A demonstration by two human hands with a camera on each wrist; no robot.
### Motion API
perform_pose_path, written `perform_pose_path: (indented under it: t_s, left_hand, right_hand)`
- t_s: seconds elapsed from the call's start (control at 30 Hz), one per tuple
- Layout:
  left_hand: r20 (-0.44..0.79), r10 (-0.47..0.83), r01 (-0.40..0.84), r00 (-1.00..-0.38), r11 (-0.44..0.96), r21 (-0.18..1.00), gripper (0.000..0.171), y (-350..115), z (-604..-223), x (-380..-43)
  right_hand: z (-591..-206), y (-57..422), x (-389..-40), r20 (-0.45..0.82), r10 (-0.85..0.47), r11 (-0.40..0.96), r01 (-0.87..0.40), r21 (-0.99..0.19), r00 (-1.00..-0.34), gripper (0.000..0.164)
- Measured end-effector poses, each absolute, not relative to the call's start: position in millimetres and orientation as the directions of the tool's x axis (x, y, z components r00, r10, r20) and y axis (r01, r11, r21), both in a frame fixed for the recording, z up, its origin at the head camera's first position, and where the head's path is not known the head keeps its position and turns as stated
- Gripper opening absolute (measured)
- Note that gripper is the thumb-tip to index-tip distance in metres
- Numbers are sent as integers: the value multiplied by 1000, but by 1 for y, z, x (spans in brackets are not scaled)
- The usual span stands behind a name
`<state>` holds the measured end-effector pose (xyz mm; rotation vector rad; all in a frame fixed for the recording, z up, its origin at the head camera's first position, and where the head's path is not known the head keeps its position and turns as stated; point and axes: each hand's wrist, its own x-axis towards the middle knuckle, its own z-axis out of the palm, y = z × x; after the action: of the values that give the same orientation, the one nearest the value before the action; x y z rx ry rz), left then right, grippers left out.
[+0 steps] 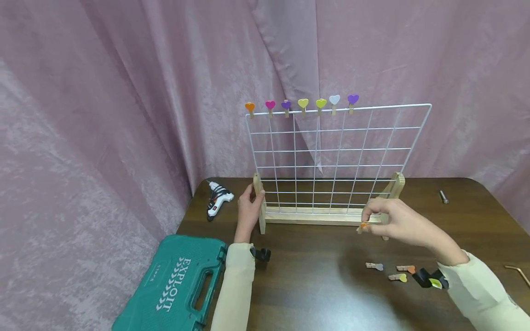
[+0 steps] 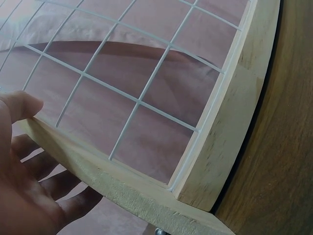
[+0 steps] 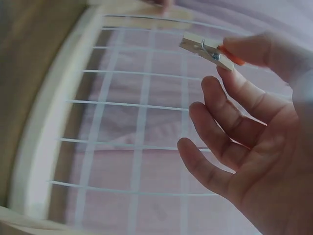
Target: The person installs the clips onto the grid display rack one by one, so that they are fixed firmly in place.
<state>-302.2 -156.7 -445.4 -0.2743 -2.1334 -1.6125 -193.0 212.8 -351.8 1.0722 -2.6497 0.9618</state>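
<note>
A white wire grid stands in a wooden stand. My left hand grips the stand's left upright, thumb on one side and fingers on the other. Between thumb and forefinger, my right hand pinches a small wooden clothespin with an orange piece on it, in front of the stand's right end. Along the grid's top wire sit several heart clothespins, from an orange one at the left to a purple one right of the middle.
Loose clothespins with a grey heart, an orange heart and a yellow heart lie below my right hand. At the left are a green case and a glue gun. A metal bit lies far right.
</note>
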Motion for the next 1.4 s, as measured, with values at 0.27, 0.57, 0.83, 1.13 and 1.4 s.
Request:
perform_pose_path:
  t_s: [0.27, 0.57, 0.83, 1.13, 1.4]
  left_hand:
    - [406, -96, 366, -909, 285, 886, 39, -155, -443, -302]
    - [409, -103, 369, -907, 274, 888, 42, -158, -440, -298]
    - [372, -85, 340, -924, 256, 905, 41, -157, -434, -292]
    - [394, -78, 359, -916, 281, 890, 38, -150, -417, -275]
    - [411, -82, 376, -908, 276, 885, 35, -151, -417, -277]
  right_hand:
    - [-302, 216, -199, 409, -543, 503, -674, -541, -733, 17]
    - [-227, 212, -210, 544, -510, 560, -737, -378, -667, 20]
    - [-168, 209, -218, 589, -585, 639, -764, -90, -558, 16]
    - [-133, 207, -239, 540, -588, 721, -693, 12, -602, 6]
    - [-120, 210, -254, 498, -562, 757, -653, -12, -661, 2]
